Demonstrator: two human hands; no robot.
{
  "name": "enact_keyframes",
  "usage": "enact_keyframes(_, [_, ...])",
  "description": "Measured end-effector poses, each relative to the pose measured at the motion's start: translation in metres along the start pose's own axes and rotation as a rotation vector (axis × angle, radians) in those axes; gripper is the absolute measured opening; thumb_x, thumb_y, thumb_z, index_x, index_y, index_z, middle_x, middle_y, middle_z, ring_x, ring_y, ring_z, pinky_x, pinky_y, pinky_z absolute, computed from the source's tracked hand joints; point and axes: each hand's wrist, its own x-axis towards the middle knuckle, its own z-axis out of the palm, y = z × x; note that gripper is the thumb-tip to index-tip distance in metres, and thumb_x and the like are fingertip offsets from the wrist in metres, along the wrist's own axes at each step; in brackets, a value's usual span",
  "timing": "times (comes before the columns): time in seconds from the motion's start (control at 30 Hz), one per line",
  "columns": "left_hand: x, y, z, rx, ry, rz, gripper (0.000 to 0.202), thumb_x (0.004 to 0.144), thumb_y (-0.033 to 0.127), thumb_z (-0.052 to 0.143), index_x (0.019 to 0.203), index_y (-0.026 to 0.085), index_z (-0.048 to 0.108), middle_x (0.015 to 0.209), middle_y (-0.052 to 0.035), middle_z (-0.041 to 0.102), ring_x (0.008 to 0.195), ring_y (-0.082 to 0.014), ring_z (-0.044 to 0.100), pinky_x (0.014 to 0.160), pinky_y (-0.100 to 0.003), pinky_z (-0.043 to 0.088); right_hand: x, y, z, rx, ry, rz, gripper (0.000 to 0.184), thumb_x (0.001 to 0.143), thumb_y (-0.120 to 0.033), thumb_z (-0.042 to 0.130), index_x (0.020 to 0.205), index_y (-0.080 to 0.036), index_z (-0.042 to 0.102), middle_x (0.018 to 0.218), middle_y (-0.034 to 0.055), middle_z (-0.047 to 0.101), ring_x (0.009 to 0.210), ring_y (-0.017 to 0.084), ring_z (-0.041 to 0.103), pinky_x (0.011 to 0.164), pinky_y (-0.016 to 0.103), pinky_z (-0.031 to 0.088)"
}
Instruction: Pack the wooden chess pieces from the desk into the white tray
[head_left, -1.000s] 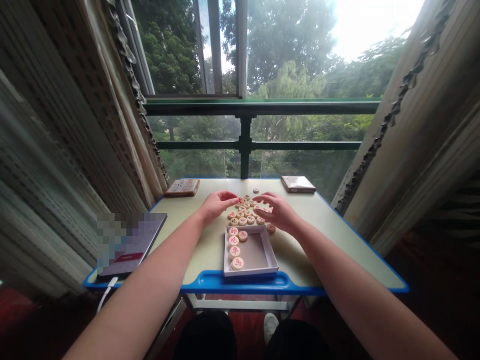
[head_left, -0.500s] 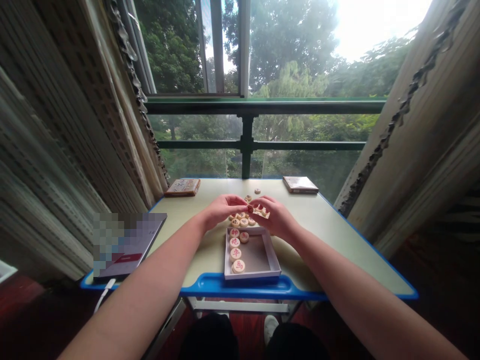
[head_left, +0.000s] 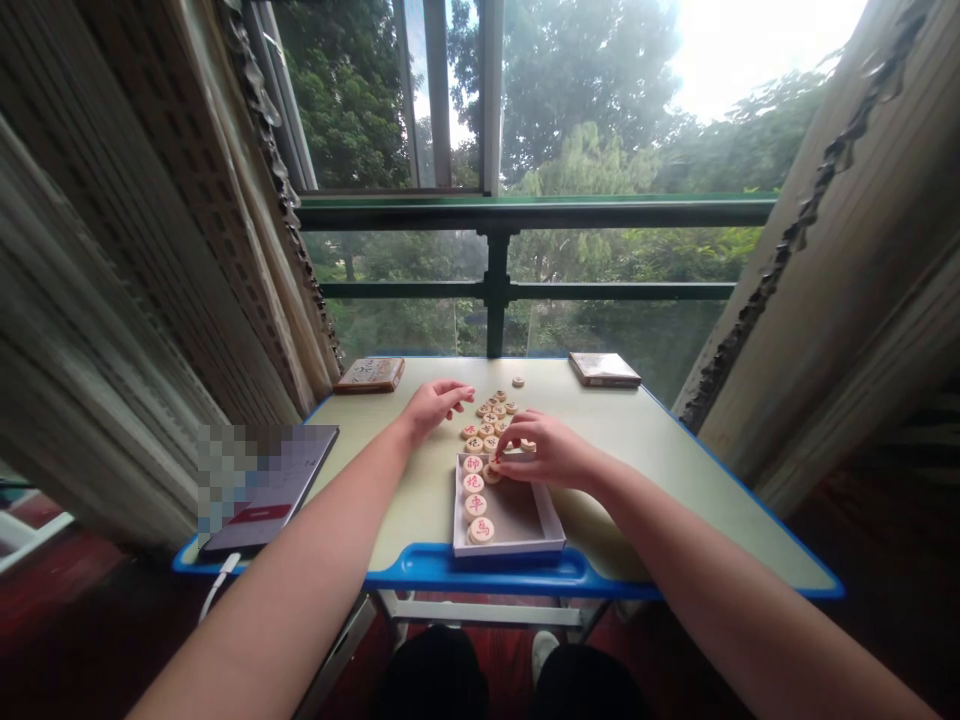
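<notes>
My right hand (head_left: 553, 448) pinches a Chinese chess piece (head_left: 495, 461) over the far left part of a shallow box (head_left: 556, 530). Right beneath it is another piece (head_left: 491, 476) in the box, partly covered by the fingers. Along the box's left wall runs a column of round wooden pieces with red characters, among them a horse piece (head_left: 481, 530) at the near end. My left hand (head_left: 435, 406) hovers left of the loose pieces, fingers loosely bent, with nothing visible in it. Several loose pieces (head_left: 490, 419) lie on the table beyond the box.
A laptop (head_left: 281, 490) with a white cable lies at the table's left edge. Two flat boxes rest at the back corners, a brown one (head_left: 371, 375) left and a pale one (head_left: 604, 369) right. One single piece (head_left: 518, 381) sits apart near the far edge of the table (head_left: 675, 500).
My hands have moved apart. The right came down toward the box with the chess piece, while the left drew back to the left and let go. More loose pieces are now visible.
</notes>
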Motion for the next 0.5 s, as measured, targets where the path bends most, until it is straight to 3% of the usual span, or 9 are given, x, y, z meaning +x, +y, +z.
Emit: enact_keyframes(0.5, [0.0041,-0.008,0.0009,0.103,-0.013,-0.008,0.03,0.059,0.04,0.066,0.073,0.014,0.064,0.071,-0.0052,0.065,0.058,-0.0105,0.048,0.051,-0.024,0.034,-0.001,-0.0012,0.0068,-0.009,-0.012,-0.059,0.018,0.072,-0.036,0.066,0.078,-0.02,0.068,0.08,0.0045,0.058,0.079,0.016,0.053,0.07,0.027,0.042])
